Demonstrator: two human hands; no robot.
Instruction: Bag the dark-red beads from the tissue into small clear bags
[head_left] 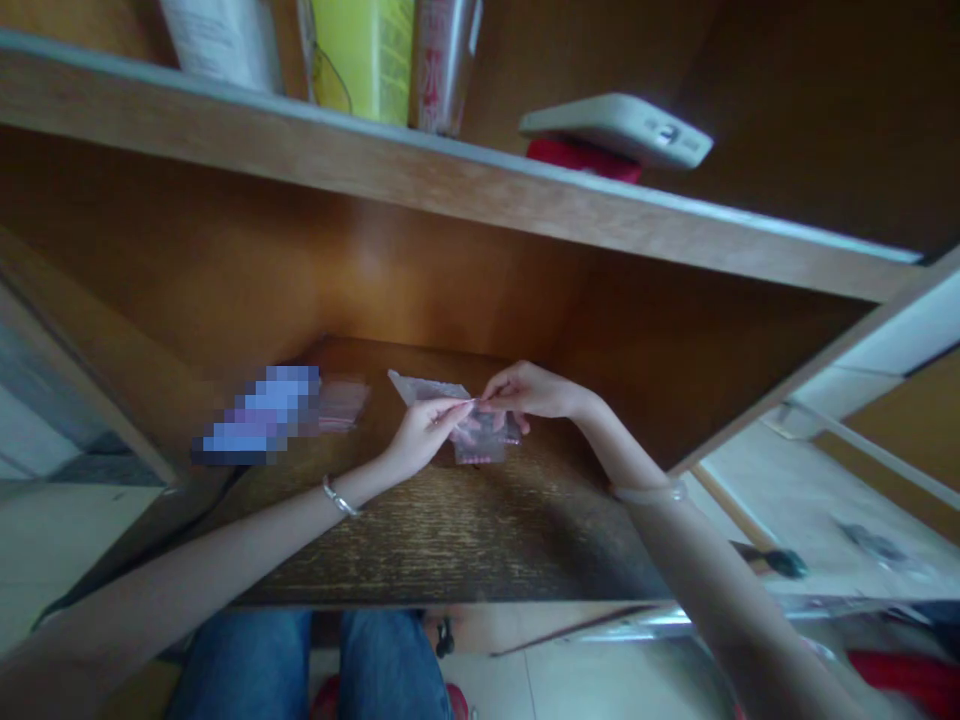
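Observation:
Over the dark wooden desktop [420, 540], my left hand [424, 432] and my right hand [531, 388] meet fingertip to fingertip. Both pinch the upper edge of a small clear plastic bag [480, 450], which hangs down between them and shows pinkish marks along its lower edge. Behind my left hand lies another piece of clear plastic [421, 386]; whether it is a separate bag I cannot tell. Left of my hands, a flat pile of pinkish, clear packets [343, 404] rests on the desktop.
A pixelated, bluish rectangular item [262, 415] lies at the left. Above the hands runs a shelf [450, 170] holding a yellow package [367, 60], a reddish cylindrical container [444, 65] and a white device [619, 125] on something red. My knees [251, 665] are below the front edge.

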